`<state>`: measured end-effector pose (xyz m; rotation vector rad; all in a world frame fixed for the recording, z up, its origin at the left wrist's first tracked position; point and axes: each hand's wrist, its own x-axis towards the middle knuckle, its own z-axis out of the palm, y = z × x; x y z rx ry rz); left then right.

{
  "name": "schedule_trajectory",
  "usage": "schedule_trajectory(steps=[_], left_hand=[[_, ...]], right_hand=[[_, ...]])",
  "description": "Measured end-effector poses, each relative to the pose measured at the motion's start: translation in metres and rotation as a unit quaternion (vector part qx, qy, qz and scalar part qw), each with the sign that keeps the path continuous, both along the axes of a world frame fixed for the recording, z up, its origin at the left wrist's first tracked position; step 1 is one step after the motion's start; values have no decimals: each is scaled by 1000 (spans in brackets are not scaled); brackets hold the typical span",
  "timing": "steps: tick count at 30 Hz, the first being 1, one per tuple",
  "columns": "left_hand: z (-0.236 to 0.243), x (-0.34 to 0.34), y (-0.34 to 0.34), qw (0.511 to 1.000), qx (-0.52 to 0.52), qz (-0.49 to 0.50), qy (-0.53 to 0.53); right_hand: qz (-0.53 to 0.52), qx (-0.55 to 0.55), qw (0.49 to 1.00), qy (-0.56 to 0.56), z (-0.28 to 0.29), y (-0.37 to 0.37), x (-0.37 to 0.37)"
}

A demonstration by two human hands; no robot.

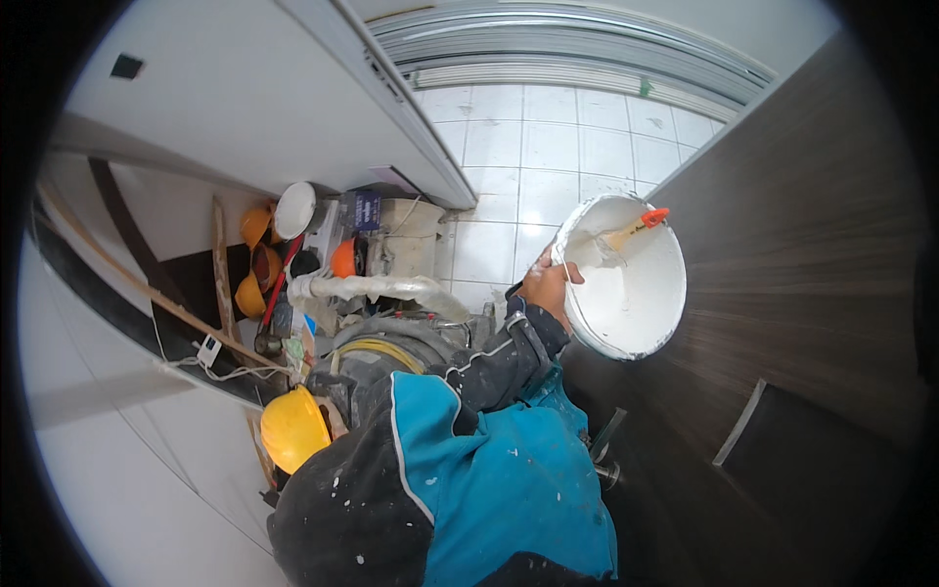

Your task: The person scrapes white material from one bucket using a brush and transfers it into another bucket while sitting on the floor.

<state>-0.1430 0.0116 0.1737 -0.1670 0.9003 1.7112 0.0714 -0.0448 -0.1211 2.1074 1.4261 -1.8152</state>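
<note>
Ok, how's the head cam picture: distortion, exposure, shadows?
Head view: black fisheye border swallows all four corners; metal strips along the top bow visibly; white bucket is bright inside, with little texture; paintbrush stands out legibly against it; tiled floor is bright but its joints read; dark panel sinks into shade lower down.

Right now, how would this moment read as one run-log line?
left hand: gripping white bucket by rim | right hand: out of view | in bucket: orange-tipped brush, white material
</note>
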Motion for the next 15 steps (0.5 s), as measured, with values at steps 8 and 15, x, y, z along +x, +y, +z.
schedule_trajectory(steps=[8, 15], left_hand=[[-19, -49, 87, 999, -38, -10, 7], [-46, -113, 139, 999, -36, 1, 11]], right_hand=[[-93, -41, 995, -11, 14, 56, -9], [-250, -103, 963, 10, -24, 94, -21]])
